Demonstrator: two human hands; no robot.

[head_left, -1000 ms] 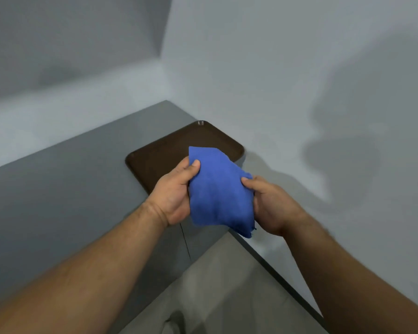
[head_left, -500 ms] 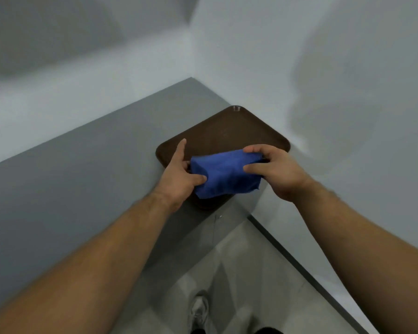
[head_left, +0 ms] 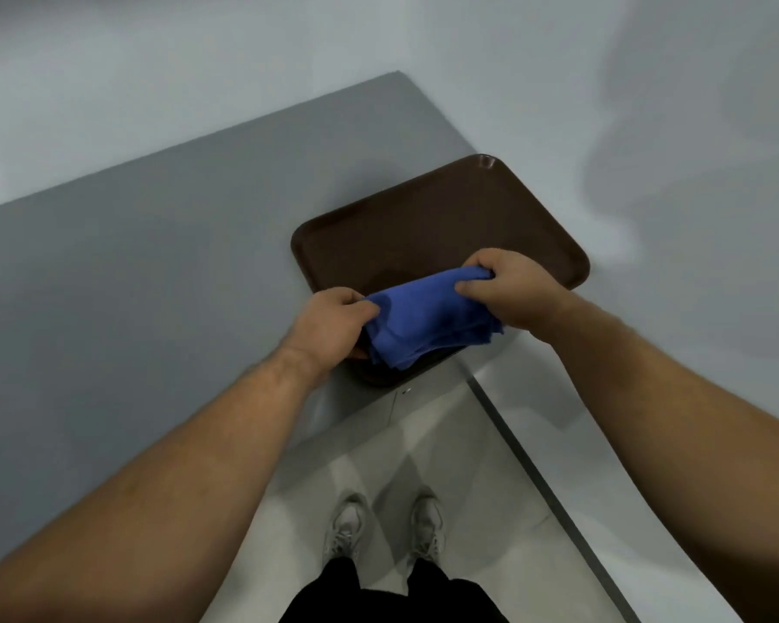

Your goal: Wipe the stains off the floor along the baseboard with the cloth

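A blue cloth (head_left: 428, 319), folded into layers, is stretched between both hands just above the near edge of a brown tray (head_left: 437, 222). My left hand (head_left: 331, 328) pinches its left end and my right hand (head_left: 511, 290) grips its right end. Below, the pale tiled floor (head_left: 446, 442) meets the wall along a dark baseboard (head_left: 545, 478) that runs down to the right. No stains can be made out on the floor from here.
The tray lies on a grey counter (head_left: 154, 285) set into the corner of light grey walls (head_left: 648, 128). My two feet in pale sneakers (head_left: 385, 523) stand on the floor between counter and baseboard.
The cloth went from hanging open in front of me to folded and held low over the tray. The view tilted down, so the floor and my feet now show.
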